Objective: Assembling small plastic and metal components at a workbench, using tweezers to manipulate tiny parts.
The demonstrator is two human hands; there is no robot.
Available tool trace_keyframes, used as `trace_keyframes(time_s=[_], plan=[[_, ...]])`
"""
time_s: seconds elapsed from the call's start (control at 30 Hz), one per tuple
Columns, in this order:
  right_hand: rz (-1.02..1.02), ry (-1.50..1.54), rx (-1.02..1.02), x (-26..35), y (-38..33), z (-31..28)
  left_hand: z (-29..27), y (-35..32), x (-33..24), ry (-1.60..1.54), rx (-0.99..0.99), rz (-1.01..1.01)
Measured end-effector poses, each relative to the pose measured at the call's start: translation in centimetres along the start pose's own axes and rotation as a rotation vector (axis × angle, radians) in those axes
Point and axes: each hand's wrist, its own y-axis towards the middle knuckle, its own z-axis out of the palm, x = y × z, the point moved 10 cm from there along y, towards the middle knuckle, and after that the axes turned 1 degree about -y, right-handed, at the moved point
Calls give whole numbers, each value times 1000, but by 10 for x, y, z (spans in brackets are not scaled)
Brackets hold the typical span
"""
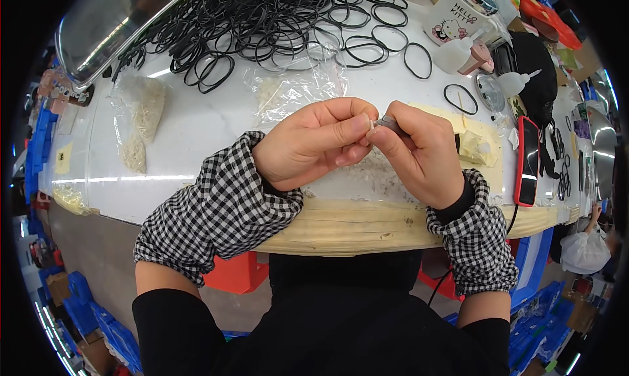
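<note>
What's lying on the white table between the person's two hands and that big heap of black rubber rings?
In the head view, a clear plastic bag of small whitish pieces lies between the left hand, the right hand and the black rubber rings.

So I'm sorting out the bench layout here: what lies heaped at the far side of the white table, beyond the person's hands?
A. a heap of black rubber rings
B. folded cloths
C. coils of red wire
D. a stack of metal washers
A: a heap of black rubber rings spreads over the far part of the white table, beyond the left hand and right hand, which pinch a small grey part between them.
</note>
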Motion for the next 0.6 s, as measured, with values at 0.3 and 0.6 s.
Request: trace_keyframes(time_s=[0.3,0.6], plan=[[-1,22,4,2,0,1,1,0,0,-3,1,-2],[-13,62,24,4,-1,3,2,-1,0,0,8,-3]])
